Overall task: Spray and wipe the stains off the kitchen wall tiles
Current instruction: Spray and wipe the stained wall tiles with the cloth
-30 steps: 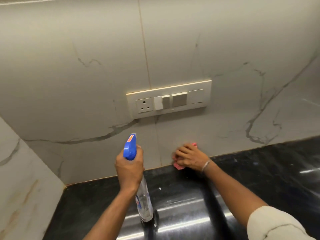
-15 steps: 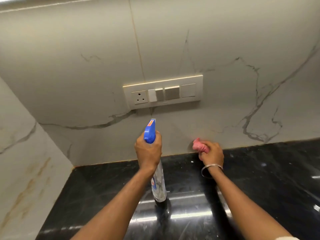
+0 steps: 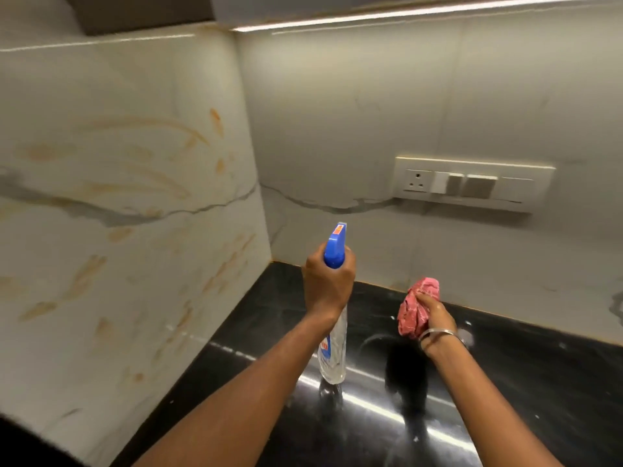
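In the corner where two glossy, marble-look tile walls meet above a polished black stone counter [image 3: 526, 372], both hands are raised off the surface. The left hand [image 3: 328, 284] has its fingers wrapped tight around the neck of a spray bottle [image 3: 333, 352], whose clear, slender plastic body hangs below the wrist over the counter and carries a blue-and-white label; its blue trigger head [image 3: 335, 246], wedge-shaped with a small orange sticker at the tip, juts up above the knuckles and aims toward the corner. The right hand [image 3: 435, 316], a thin metal bangle [image 3: 438, 333] at its wrist, has its fingers closed on a crumpled pink cloth [image 3: 419, 306], soft and wrinkled, bunched into a loose wad held just above the counter near the foot of the back wall. The left wall tiles [image 3: 118, 230] are smooth and pale with grey veining, and streaky orange-brown stains [image 3: 87, 271] are smeared across them in slanting dabs from mid-height down toward the counter. The back wall tiles [image 3: 354, 112] look cleaner, with a faint orange mark along the bottom edge near the cloth. A rectangular cream switch plate [image 3: 472, 183] with a round-pin socket and flat rocker switches is set into the back wall.
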